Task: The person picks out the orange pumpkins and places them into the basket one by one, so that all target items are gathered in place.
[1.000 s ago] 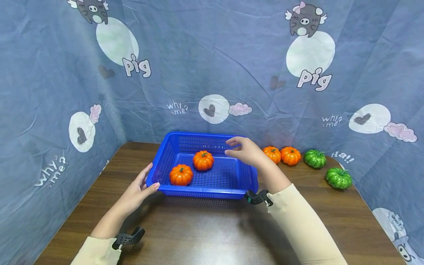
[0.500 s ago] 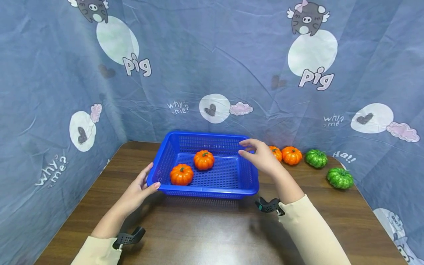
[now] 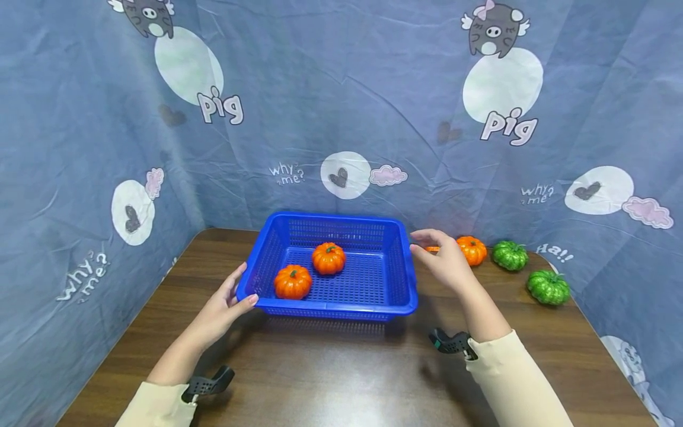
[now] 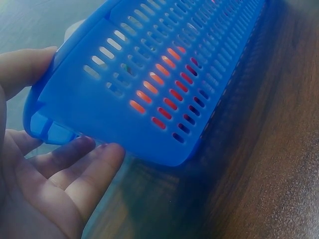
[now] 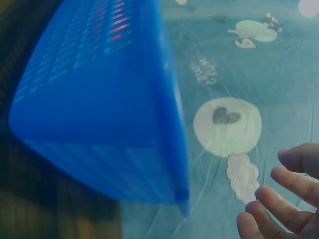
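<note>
My left hand [image 3: 220, 311] grips the near left corner of a blue plastic basket [image 3: 331, 307], its thumb on the rim and its fingers along the outside. The left wrist view shows that thumb and fingers around the basket's corner [image 4: 114, 114]. Inside the basket lie two small orange pumpkins [image 3: 293, 282], toward its left half. My right hand [image 3: 450, 267] hovers just outside the basket's right side, fingers loosely bent and holding nothing. Behind it another orange pumpkin [image 3: 433, 249] is mostly hidden. In the right wrist view the hand [image 5: 284, 204] is apart from the basket.
Right of my right hand, one more orange pumpkin [image 3: 472, 251] and two green pumpkins [image 3: 510, 255] lie on the brown wooden table [image 3: 341, 367]. A blue printed cloth [image 3: 341, 107] hangs behind the table and along its sides.
My right hand has moved right, from above the basket's right part to outside its right side, covering more of the nearest orange pumpkin. The left hand and basket have stayed put.
</note>
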Tool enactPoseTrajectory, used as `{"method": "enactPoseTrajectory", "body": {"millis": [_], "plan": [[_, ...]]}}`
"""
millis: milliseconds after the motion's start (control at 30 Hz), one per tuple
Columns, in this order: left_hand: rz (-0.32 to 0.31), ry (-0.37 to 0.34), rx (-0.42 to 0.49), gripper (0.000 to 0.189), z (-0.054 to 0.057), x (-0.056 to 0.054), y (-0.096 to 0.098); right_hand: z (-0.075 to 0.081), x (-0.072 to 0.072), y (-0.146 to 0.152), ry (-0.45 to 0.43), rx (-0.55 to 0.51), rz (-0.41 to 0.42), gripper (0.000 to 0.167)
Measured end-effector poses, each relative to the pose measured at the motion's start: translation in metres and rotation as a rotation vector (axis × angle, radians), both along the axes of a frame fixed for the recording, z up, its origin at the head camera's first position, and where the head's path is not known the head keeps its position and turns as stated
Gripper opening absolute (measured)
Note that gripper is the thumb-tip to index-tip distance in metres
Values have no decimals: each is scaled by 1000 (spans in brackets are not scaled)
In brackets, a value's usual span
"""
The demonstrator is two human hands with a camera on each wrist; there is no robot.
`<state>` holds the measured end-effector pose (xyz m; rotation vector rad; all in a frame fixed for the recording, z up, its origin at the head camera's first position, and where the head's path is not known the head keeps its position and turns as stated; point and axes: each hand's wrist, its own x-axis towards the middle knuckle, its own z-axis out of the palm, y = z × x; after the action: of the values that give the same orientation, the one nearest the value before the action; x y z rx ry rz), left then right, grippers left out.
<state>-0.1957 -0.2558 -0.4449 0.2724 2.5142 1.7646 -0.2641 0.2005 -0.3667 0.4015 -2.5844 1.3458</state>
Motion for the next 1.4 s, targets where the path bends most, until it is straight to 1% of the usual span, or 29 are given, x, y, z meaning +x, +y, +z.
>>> {"method": "enactPoseTrajectory", "body": {"millis": [100,267,367,500,633,900,1133,1267,1400], "plan": [[-3,2,5,81,0,0,-1,-5,0,7,20,-16,-21,31],[-6,-2,8,81,-1,0,-1,-12,2,18,12,-16,-67,31],[-17,7,22,81,-1,0,-1,-18,1,23,19,-31,-96,31],[-19,21,29,81,0,1,0,-27,-1,30,39,-49,-141,31],[-14,18,22,81,2,2,0,-36,-5,38,30,-49,-194,32],[-10,8,20,81,3,3,1,-54,-18,51,-21,-47,-293,36],[1,5,10,81,3,3,0,-72,-34,56,-23,-67,-374,37],[-1,8,9,82,1,2,-1,-79,-40,58,-28,-67,-404,38],[-2,8,14,82,0,1,0,-84,-44,61,-48,-72,-416,41]]}}
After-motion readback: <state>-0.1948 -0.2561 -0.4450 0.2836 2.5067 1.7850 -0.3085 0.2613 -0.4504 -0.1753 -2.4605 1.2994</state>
